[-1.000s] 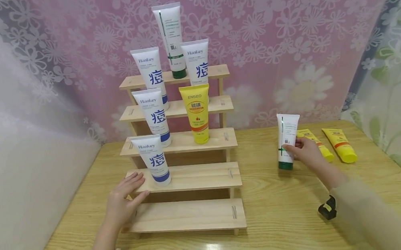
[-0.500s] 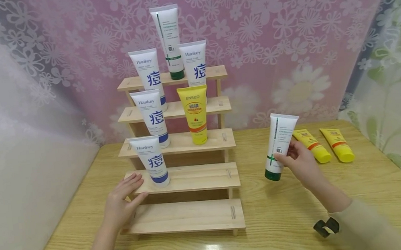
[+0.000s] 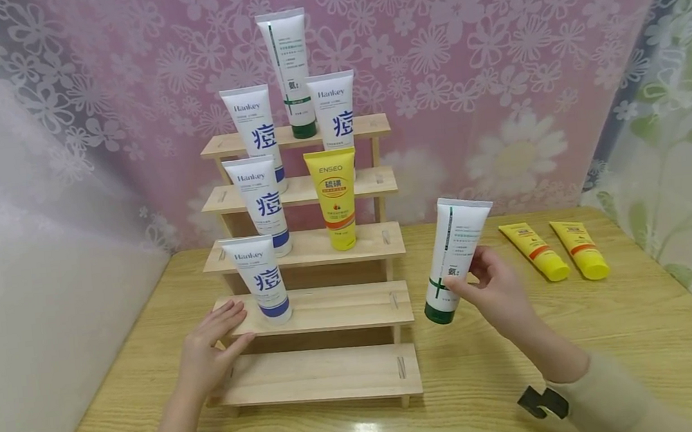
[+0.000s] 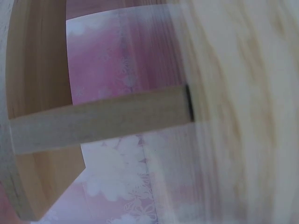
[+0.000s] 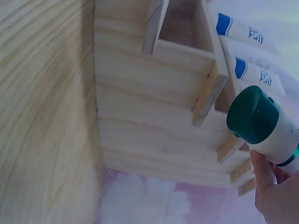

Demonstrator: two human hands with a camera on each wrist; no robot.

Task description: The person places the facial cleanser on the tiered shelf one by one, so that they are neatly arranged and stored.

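My right hand grips a white tube with a green cap, thumb in front, and holds it tilted, cap down, to the right of a stepped wooden rack. In the right wrist view the green cap shows large beside the rack's side. My left hand rests on the left end of the second step from the bottom, fingers on the board. Close to it stands a white and blue tube on that step. Only wood of the rack fills the left wrist view, without the hand.
Higher steps bear white and blue tubes, a yellow tube and, on top, a white and green tube. Two yellow tubes lie on the wooden table at the right. A floral curtain hangs behind.
My right hand has carried the white and green tube leftward from beside the lying yellow tubes, toward the rack, tilting it. The left hand has stayed on the step.
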